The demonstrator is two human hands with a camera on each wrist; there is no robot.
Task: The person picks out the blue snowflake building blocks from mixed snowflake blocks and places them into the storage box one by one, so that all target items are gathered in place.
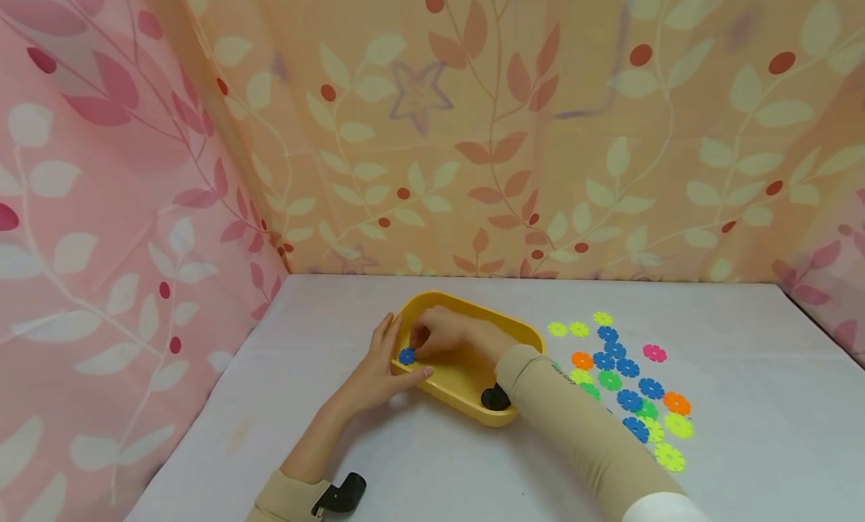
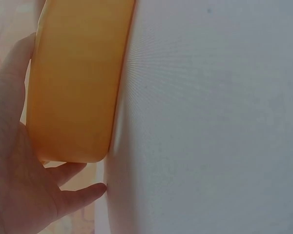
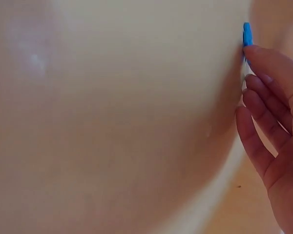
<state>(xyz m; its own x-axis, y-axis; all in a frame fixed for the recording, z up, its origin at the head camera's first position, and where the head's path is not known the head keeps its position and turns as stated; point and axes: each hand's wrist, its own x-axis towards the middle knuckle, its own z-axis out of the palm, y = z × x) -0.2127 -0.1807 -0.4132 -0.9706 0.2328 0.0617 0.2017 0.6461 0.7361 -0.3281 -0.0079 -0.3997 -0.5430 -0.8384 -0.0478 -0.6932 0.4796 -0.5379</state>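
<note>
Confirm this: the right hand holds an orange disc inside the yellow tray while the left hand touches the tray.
Not orange: the right wrist view shows the right hand holding a blue disc. The left hand does touch the yellow tray.

Left hand (image 1: 375, 375) spreads its thumb (image 1: 411, 378) from its fingers (image 1: 380, 333) while the right hand (image 1: 439, 333) pinches.

Looks bright and even in the head view, with soft shadows beside the yellow plastic tray (image 1: 451, 379). Reads dim and greyish at left wrist — warm and blurred at right wrist, with pale glare upper left.
</note>
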